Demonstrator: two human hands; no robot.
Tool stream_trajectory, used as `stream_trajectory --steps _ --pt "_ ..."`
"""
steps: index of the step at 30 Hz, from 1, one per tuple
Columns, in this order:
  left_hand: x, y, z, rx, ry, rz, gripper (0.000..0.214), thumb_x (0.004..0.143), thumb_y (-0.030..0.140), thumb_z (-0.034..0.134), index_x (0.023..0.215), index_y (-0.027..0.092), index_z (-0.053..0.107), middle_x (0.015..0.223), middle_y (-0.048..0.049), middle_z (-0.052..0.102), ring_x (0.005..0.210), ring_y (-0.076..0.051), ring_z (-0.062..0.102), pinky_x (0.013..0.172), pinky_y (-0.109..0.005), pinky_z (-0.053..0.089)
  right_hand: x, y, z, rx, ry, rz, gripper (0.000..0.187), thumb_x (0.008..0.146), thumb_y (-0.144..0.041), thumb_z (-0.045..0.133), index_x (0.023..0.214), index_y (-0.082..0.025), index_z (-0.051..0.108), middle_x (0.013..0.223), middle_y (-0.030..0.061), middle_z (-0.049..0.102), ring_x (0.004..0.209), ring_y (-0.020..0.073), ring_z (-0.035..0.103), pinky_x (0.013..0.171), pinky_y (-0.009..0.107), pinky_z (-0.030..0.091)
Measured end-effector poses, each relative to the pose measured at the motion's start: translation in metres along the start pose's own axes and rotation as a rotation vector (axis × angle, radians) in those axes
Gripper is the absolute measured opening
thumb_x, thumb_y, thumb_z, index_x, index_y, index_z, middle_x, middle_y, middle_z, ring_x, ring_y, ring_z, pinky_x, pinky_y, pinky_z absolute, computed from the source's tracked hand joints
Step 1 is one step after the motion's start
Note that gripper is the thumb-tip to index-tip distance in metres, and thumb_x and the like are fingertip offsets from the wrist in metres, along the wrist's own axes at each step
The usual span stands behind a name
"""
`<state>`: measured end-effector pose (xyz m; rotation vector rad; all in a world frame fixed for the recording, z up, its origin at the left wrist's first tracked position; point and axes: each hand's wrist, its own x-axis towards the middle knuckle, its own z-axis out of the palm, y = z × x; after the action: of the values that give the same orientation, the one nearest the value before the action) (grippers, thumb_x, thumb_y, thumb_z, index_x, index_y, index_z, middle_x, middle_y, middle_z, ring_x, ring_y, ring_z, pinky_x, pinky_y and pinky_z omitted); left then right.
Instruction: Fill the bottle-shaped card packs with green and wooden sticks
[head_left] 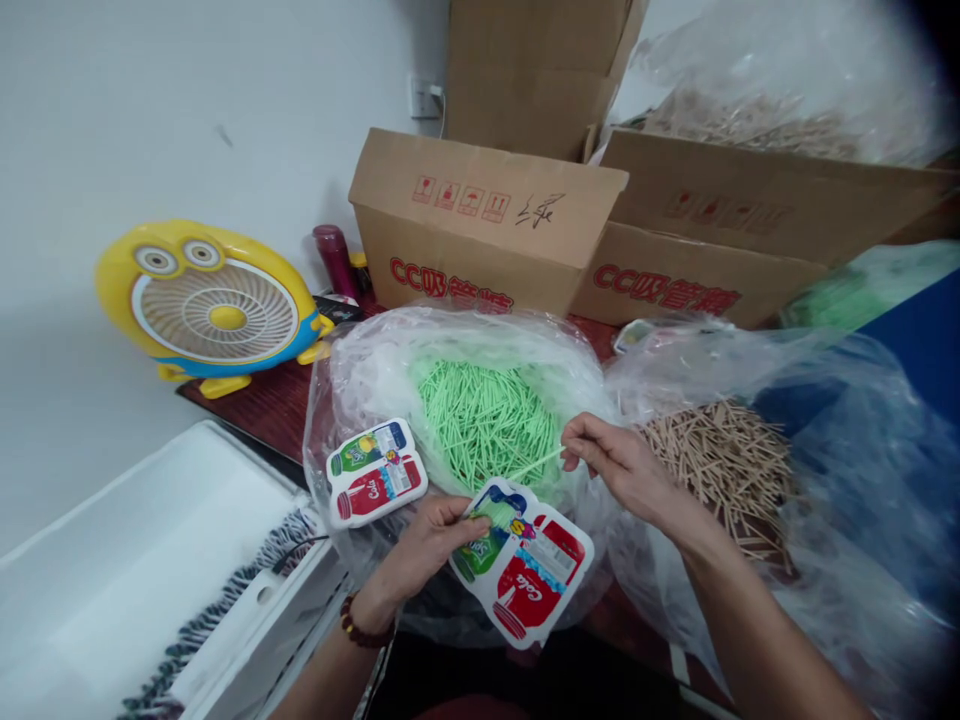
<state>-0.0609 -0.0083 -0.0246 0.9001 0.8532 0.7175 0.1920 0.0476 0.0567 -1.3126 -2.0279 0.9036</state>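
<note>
My left hand (pixel 431 545) is closed on a bottle-shaped printed pouch (pixel 525 570), half green, half red with "Cola" on it. My right hand (pixel 622 465) pinches a thin green stick (pixel 534 465) whose far end reaches the pouch's top. Just behind both hands lies an open clear plastic bag (pixel 360 370) with a heap of green sticks (pixel 484 420). A second pouch of the same kind (pixel 377 473) lies on that bag's left edge.
Another clear bag holds brown sticks (pixel 724 465) at the right. Cardboard boxes (pixel 480 225) stand behind, one more bag of sticks on top. A yellow cartoon desk fan (pixel 210 305) and a dark red bottle (pixel 335 260) stand at the left. A white foam box (pixel 150 570) sits lower left.
</note>
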Motion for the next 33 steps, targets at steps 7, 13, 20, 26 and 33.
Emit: stream_trajectory --steps 7,13,20,26,33 --pt "0.001 0.0 0.0 -0.054 0.003 -0.029 0.027 0.077 0.035 0.07 0.091 0.012 0.074 0.079 -0.0084 0.075 0.07 -0.019 0.067 0.068 -0.029 0.051 0.003 0.002 -0.008 -0.049 -0.014 0.006 0.02 0.093 -0.03 0.043 0.079 -0.021 0.053 0.072 -0.0008 0.061 0.065 0.0126 0.054 0.062 0.025 0.04" --pt "-0.001 0.001 -0.001 -0.046 -0.007 -0.028 0.026 0.077 0.036 0.071 0.086 0.012 0.075 0.077 -0.008 0.075 0.067 -0.018 0.067 0.067 -0.027 0.05 0.001 0.001 -0.009 -0.123 -0.072 -0.008 0.019 0.092 -0.027 0.042 0.078 -0.021 0.053 0.072 -0.0002 0.062 0.068 0.014 0.057 0.065 0.026 0.041" --pt "0.001 0.005 0.003 0.002 -0.044 -0.068 0.026 0.076 0.035 0.071 0.089 0.013 0.073 0.082 -0.0065 0.075 0.068 -0.017 0.065 0.065 -0.025 0.048 -0.001 0.001 -0.004 -0.179 -0.186 -0.044 0.016 0.093 -0.022 0.04 0.081 -0.021 0.051 0.072 -0.002 0.059 0.066 0.0124 0.053 0.063 0.024 0.038" --pt "0.006 0.004 0.01 -0.039 -0.07 -0.061 0.027 0.076 0.033 0.072 0.092 0.012 0.072 0.083 -0.007 0.074 0.07 -0.017 0.065 0.067 -0.026 0.049 0.003 -0.008 0.015 -0.219 -0.227 -0.144 0.018 0.094 -0.026 0.044 0.081 -0.021 0.055 0.077 -0.001 0.056 0.069 0.0129 0.05 0.064 0.025 0.038" --pt "0.009 0.0 0.011 -0.067 -0.031 -0.041 0.026 0.075 0.033 0.073 0.091 0.012 0.073 0.078 -0.0066 0.074 0.067 -0.016 0.065 0.066 -0.026 0.049 -0.005 -0.002 0.028 0.04 -0.18 -0.144 0.021 0.094 -0.029 0.047 0.086 -0.021 0.065 0.104 0.0055 0.062 0.098 0.0174 0.058 0.087 0.033 0.045"
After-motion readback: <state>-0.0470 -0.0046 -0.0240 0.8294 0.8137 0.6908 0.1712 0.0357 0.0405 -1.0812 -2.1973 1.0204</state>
